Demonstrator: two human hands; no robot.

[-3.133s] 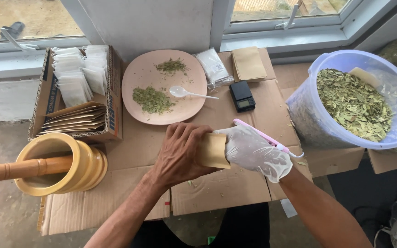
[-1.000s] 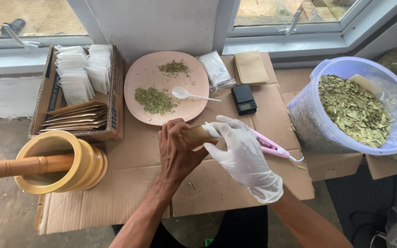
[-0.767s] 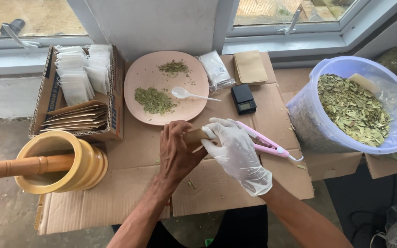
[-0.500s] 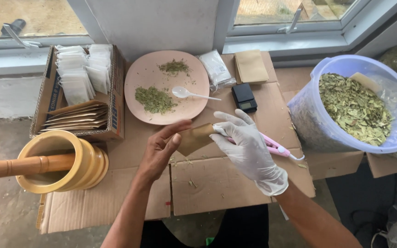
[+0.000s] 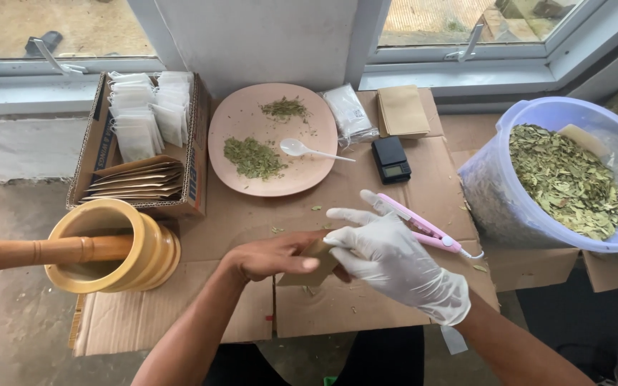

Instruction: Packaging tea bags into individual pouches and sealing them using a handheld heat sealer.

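Both hands are meeting over the flattened cardboard (image 5: 366,314) covering the tabletop. The bare left hand (image 5: 273,256) is gripping a small brown paper pouch (image 5: 316,261), thumb on top, fingers curled underneath. The gloved right hand (image 5: 388,264) is resting on the same pouch from the other side, fingers spread open and pressing on its edge rather than closing around it. So the pouch is sitting low, right at the front middle of the cardboard, pinched between the two hands.

Just beyond the glove, a pink heat sealer (image 5: 420,227) is lying at an angle. Farther back, a round pink plate (image 5: 252,114) is carrying two little heaps of crushed green leaf (image 5: 253,157) and a white spoon (image 5: 302,149). A small black scale (image 5: 390,159) is sitting just right of the plate. On the right, a big translucent tub (image 5: 495,207) is holding dried leaves. On the left, a yellow wooden mortar (image 5: 134,246) is lying tipped with its pestle (image 5: 30,251) poking out, in front of a cardboard box (image 5: 194,179) of white and brown pouches.
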